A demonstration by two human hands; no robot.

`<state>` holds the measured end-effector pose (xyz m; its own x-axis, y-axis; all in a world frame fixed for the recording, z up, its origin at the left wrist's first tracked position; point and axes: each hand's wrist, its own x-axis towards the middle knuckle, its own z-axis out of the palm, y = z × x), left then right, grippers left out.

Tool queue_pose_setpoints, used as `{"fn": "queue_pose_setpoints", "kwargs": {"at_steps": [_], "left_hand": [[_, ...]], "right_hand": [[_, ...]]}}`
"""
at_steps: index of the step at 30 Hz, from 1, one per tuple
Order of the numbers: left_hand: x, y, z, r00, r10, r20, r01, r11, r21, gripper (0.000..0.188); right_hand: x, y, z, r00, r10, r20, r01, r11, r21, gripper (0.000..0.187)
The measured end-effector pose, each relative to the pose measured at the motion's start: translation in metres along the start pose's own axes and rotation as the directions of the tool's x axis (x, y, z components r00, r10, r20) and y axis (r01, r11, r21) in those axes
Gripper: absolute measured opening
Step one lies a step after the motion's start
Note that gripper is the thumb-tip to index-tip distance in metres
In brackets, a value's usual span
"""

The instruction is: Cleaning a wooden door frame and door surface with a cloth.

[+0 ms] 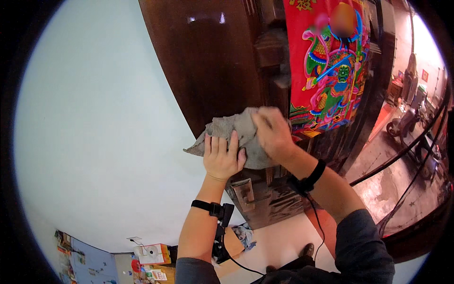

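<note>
A grey cloth (pixel 227 125) is spread against the dark brown door (pixel 213 71), its pointed left corner reaching past the door's edge. My left hand (pixel 222 158) lies on the cloth with its fingers stretched out and apart, pressing it to the door. At the cloth's right part, my right hand (pixel 274 132) has its fingers curled in, slightly smeared by motion, and grips the grey fabric. What sits under the cloth is hidden. A red poster (pixel 331 75) with a colourful armoured figure is fixed to the door, just right of and above my right hand.
A white wall (pixel 104 118) fills the left side. Below the cloth, the door has a dusty carved panel (pixel 243 194). Low on the left stand an orange-and-white box (pixel 153 254) and a cardboard box (pixel 233 243). Through the opening at right, a motorbike (pixel 404 124) is parked.
</note>
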<state>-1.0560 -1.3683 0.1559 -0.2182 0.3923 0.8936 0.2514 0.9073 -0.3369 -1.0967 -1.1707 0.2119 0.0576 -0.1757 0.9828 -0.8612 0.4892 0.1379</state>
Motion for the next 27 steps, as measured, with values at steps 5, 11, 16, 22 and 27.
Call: {"fn": "queue_pose_setpoints", "kwargs": {"at_steps": [5, 11, 16, 22, 27], "left_hand": [[0.008, -0.004, -0.005, 0.991, 0.132, -0.022, -0.133, 0.988, -0.080, 0.062], [0.004, -0.003, -0.001, 0.995, 0.094, -0.015, -0.094, 0.996, -0.003, 0.058], [0.014, 0.008, -0.002, 0.999, 0.003, 0.047, -0.008, 0.995, 0.104, 0.056], [0.020, 0.010, -0.013, 0.989, -0.048, 0.140, 0.035, 0.995, 0.092, 0.066], [0.092, 0.005, -0.020, 0.972, -0.158, 0.177, 0.130, 0.979, 0.156, 0.082]], "right_hand": [[-0.057, -0.013, -0.011, 0.950, -0.109, 0.292, 0.083, 0.992, 0.099, 0.032], [-0.015, -0.005, -0.027, 0.978, -0.096, 0.184, 0.101, 0.995, -0.018, 0.026], [-0.006, 0.012, -0.033, 0.990, -0.110, 0.091, 0.122, 0.984, -0.127, 0.023], [-0.078, -0.031, -0.027, 0.953, 0.107, 0.285, -0.078, 0.991, -0.112, 0.048], [0.003, -0.005, -0.025, 0.936, 0.182, 0.302, -0.114, 0.966, -0.230, 0.077]]}}
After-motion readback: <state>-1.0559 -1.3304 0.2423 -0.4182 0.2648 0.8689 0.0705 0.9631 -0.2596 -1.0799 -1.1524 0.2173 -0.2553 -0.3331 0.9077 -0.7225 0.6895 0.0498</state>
